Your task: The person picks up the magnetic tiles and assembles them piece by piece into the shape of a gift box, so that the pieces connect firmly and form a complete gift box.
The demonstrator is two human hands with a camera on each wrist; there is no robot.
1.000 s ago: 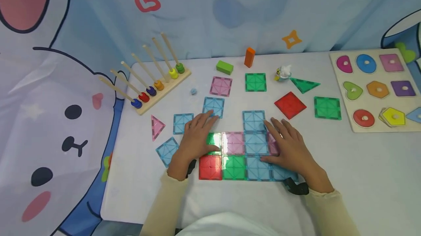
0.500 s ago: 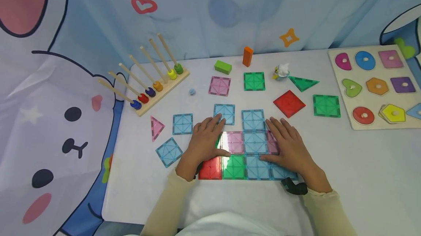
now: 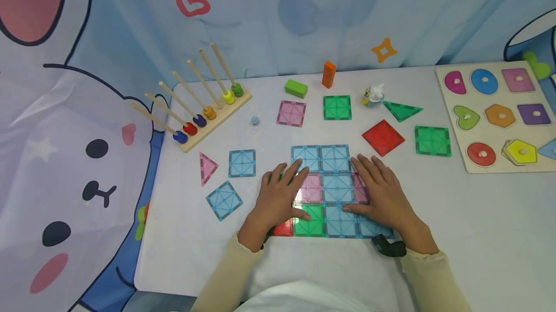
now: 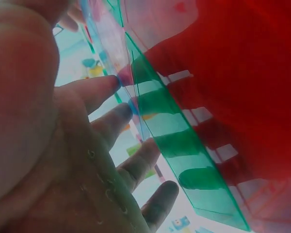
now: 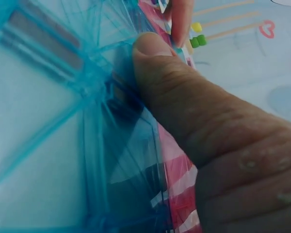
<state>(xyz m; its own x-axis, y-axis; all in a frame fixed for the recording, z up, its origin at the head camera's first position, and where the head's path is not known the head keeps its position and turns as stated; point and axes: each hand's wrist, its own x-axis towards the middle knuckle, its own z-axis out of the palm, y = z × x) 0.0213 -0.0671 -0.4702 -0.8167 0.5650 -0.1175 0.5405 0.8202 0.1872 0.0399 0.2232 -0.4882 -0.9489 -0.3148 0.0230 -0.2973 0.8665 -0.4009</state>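
Note:
Translucent square tiles lie edge to edge in a block on the white table. My left hand (image 3: 278,198) lies over the block's left side, its fingertips on the blue tile (image 3: 309,154) at the top left. That tile meets another blue tile (image 3: 334,158). Under the left palm, a green tile (image 4: 169,138) and a red tile (image 4: 223,82) are mostly hidden from the head view. My right hand (image 3: 384,198) rests with extended fingers on the block's right side, partly covering a pink tile (image 3: 359,189). In the right wrist view, its thumb touches a blue tile (image 5: 43,145).
Two loose blue tiles (image 3: 242,163) and a pink triangle (image 3: 207,169) lie left. Behind are a pegged bead stand (image 3: 217,121), a green block (image 3: 296,88), an orange block (image 3: 328,74) and a small figurine (image 3: 373,94). A shape puzzle board (image 3: 504,152) sits right.
My left hand has slid the blue tile right and slightly toward me, until it sits against the block's top blue tile. The right hand has stayed in place.

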